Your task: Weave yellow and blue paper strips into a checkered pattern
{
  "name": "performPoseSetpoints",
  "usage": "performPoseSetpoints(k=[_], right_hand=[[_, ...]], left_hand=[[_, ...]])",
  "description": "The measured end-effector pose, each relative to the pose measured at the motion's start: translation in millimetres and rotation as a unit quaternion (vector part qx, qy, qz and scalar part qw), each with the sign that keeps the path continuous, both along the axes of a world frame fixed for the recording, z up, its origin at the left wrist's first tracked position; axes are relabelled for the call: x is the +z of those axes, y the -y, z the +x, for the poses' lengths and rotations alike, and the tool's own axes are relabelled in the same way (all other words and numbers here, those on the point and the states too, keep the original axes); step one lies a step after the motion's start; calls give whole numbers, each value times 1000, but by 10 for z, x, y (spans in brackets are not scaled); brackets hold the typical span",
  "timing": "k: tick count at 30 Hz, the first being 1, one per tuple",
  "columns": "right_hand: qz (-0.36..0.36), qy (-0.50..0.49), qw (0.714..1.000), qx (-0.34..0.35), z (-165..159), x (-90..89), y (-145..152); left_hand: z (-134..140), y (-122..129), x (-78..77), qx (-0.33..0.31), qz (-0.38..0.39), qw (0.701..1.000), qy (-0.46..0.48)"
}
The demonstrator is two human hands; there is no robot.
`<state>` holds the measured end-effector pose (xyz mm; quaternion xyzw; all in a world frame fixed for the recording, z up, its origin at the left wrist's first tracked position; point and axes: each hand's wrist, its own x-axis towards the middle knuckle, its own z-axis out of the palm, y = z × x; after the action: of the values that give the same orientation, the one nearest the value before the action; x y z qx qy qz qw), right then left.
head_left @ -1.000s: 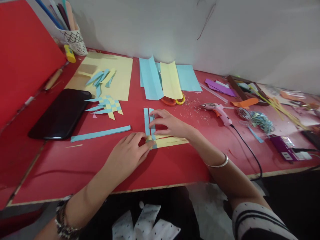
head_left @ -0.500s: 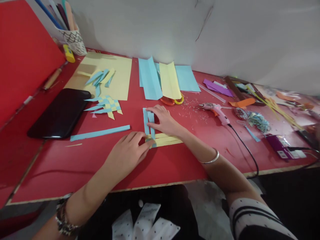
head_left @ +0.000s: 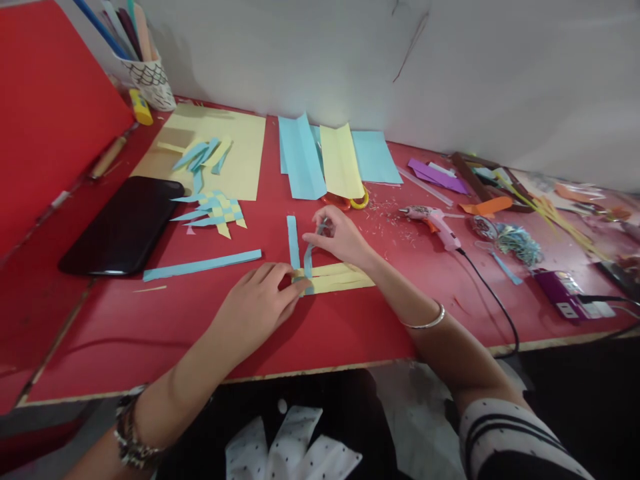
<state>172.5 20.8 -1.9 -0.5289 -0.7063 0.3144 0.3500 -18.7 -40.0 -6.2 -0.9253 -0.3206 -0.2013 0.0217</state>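
My left hand (head_left: 263,293) rests on the table with thumb and fingertips closed on the corner of some woven paper strips. There, pale yellow paper strips (head_left: 345,277) run to the right and cross blue ones. One blue paper strip (head_left: 293,240) stands up flat from the weave, pointing away from me. Just right of it, my right hand (head_left: 340,235) pinches the far end of a second blue paper strip (head_left: 309,259), which curves up off the table. A finished-looking blue and yellow woven piece (head_left: 220,210) lies further left, near a loose blue strip (head_left: 203,265).
A black phone-like slab (head_left: 123,227) lies left. Yellow paper (head_left: 245,147), folded blue sheets (head_left: 303,160) and scissors with a yellow handle (head_left: 361,200) are along the back. To the right are a pink glue gun (head_left: 433,223), its cord, and a purple power adapter (head_left: 563,293).
My right hand has closed on the second blue strip and lifted its far end, bending it up and to the right. My left hand has stayed on the weave.
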Motion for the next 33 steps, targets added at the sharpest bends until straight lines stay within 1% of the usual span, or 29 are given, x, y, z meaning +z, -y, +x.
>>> performPoseSetpoints(k=[2, 4, 9, 11, 17, 22, 26, 30, 33], right_hand=[[1, 10, 1000, 1, 20, 21, -1], [-12, 16, 1000, 19, 42, 61, 9], [-54, 16, 993, 109, 93, 163, 49], [-64, 28, 990, 124, 89, 181, 61], [-50, 51, 994, 88, -20, 151, 107], [-50, 103, 993, 36, -63, 153, 162], [-88, 80, 992, 43, -65, 170, 177], [-105, 76, 990, 46, -60, 176, 173], [-133, 51, 987, 74, -42, 188, 170]], left_hand=[[0, 1, -1, 2, -1, 1000, -3], [0, 2, -6, 3, -5, 1000, -7], [-2, 1, -17, 9, -17, 1000, -13], [-1, 0, -14, 9, -18, 1000, -14], [3, -3, -5, -1, -5, 1000, -3], [-1, 3, -6, 0, 2, 1000, -11], [-4, 7, 3, 0, 5, 1000, -20], [0, 2, 4, 0, 7, 1000, -15], [4, 2, 5, 1, 3, 1000, -18]])
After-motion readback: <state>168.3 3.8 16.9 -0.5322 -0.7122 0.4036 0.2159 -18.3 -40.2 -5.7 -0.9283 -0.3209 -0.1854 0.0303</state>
